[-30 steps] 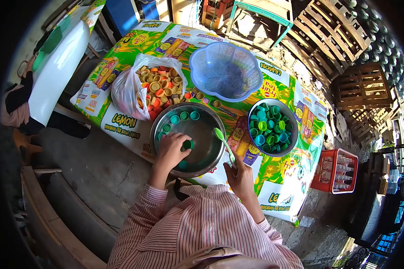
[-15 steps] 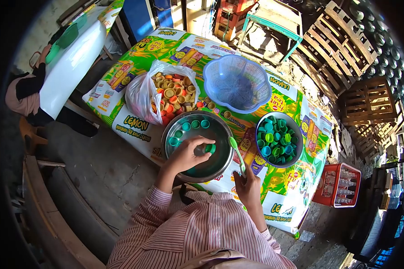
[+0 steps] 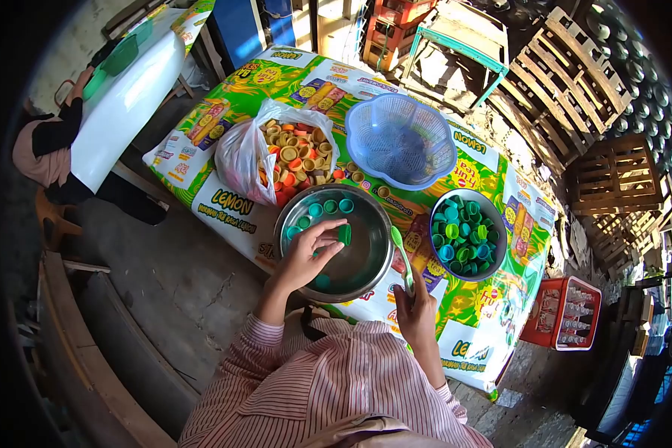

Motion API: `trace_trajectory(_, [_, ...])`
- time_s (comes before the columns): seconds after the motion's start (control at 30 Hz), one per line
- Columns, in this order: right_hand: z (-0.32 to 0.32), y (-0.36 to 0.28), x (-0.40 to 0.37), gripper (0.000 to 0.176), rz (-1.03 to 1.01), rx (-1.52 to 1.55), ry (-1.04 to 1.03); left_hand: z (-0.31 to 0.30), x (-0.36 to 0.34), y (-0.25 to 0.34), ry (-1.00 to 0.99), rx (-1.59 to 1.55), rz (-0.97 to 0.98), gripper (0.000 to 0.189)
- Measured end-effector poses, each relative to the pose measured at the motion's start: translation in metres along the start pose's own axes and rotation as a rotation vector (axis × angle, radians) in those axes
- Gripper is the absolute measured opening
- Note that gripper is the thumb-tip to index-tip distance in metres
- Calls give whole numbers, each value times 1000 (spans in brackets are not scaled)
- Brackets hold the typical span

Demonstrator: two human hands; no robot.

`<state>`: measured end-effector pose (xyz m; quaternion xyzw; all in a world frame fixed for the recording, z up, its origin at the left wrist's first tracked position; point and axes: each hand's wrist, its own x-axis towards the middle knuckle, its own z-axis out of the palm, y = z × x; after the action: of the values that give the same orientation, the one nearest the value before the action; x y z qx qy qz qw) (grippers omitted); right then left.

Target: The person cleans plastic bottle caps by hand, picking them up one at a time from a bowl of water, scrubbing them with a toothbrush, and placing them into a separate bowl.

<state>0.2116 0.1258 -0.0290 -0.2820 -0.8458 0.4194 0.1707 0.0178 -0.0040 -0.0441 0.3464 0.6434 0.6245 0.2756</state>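
My left hand is over the metal basin, its fingers closed on a green bottle cap. Several teal caps lie in the basin, most of them along its far and left side. To the right of the basin, my right hand grips a green and white toothbrush, bristle end up and tilted toward the basin. A bowl filled with green and teal caps stands beyond the right hand.
A plastic bag of tan and orange caps and a blue perforated basket stand on the table's printed cover. A red crate is at the right. Another person sits at the left.
The cap in my left hand has turned and come up slightly within the basin. My right hand keeps its hold on the toothbrush. The whole view has shifted a little.
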Motion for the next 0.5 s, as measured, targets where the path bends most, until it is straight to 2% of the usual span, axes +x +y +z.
trace_trajectory(0.03, [-1,-4,1,41,56,32,5,-3,0,3,-17,-173,-24,38])
trace_trajectory(0.07, [2,-2,2,40,-43,84,51,-4,1,7,-39,-257,17,40])
trace_trajectory(0.1, [1,-4,3,40,-45,86,50,-6,1,13,-62,-341,57,41])
trace_trajectory(0.17, [-7,-14,1,40,-56,67,4,-8,-1,26,-97,-379,87,42])
trace_trajectory(0.2, [-17,-26,1,41,56,50,-94,-9,-1,32,-133,-416,122,43])
trace_trajectory(0.23, [-19,-29,1,41,59,54,-96,-9,-2,37,-133,-415,117,43])
trace_trajectory(0.3, [-21,-34,0,41,-75,121,-35,-10,-3,47,-163,-441,185,43])
trace_trajectory(0.37, [-25,-40,0,43,-91,148,-50,-11,-3,55,-166,-439,181,43])
trace_trajectory(0.43, [-24,-43,-1,46,-295,31,28,-11,-2,59,-171,-416,208,44])
trace_trajectory(0.5, [-25,-52,-1,53,-246,47,-8,-10,-2,56,-162,-406,204,44])
